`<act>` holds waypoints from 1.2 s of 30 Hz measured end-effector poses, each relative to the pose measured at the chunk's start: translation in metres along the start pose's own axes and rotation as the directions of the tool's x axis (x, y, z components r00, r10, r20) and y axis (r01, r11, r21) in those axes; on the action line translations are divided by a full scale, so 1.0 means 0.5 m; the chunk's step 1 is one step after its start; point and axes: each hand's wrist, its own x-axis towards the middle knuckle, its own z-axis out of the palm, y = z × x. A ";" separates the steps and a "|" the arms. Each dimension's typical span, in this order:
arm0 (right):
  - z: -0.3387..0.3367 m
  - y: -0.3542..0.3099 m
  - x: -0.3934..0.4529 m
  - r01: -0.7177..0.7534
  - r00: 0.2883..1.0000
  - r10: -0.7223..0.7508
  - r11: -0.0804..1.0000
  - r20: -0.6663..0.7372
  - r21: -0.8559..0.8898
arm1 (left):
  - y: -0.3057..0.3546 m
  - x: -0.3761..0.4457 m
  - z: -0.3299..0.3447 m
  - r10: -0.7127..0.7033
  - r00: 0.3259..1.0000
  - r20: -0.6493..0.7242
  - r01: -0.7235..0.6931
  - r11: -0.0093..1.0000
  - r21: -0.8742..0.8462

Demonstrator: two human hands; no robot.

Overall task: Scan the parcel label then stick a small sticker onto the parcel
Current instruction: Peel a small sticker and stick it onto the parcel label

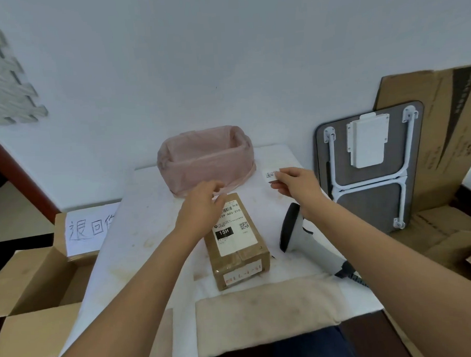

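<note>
A brown cardboard parcel (239,255) lies on the white table (139,236), with a white shipping label (235,227) on its top face. My left hand (203,204) hovers over the parcel's far left corner, fingers relaxed and holding nothing. My right hand (296,182) is raised to the right of the parcel and pinches a small white printed sticker (270,174) between thumb and fingers. A white and black handheld scanner (296,232) lies on the table just right of the parcel, under my right forearm.
A bin lined with a pink plastic bag (205,159) stands at the table's far edge. Open cardboard boxes (31,276) sit to the left, one bearing a handwritten paper sign (89,229). A folded grey table (368,164) and flattened cardboard (443,131) lean on the right wall.
</note>
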 end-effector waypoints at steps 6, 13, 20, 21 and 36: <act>0.059 0.011 -0.137 -0.006 0.986 0.002 1.000 0.165 0.023 | 0.041 -0.070 -0.020 -0.125 0.989 0.081 0.149 0.837 -0.526; 0.077 0.046 -0.218 -0.034 0.977 0.026 0.999 0.214 0.037 | 0.021 -0.137 -0.014 -0.229 0.965 0.130 0.253 0.662 -0.705; 0.072 0.066 -0.268 -0.172 0.952 0.112 0.966 0.284 0.193 | 0.006 -0.180 -0.020 -0.262 0.964 0.052 0.216 0.650 -0.729; 0.072 0.069 -0.273 -0.182 0.948 0.117 0.962 0.297 0.203 | 0.006 -0.184 -0.021 -0.255 0.966 0.038 0.203 0.664 -0.719; 0.072 0.075 -0.296 -0.155 0.948 0.074 0.957 0.310 0.245 | 0.029 -0.214 -0.037 -0.190 0.982 -0.007 0.137 0.734 -0.665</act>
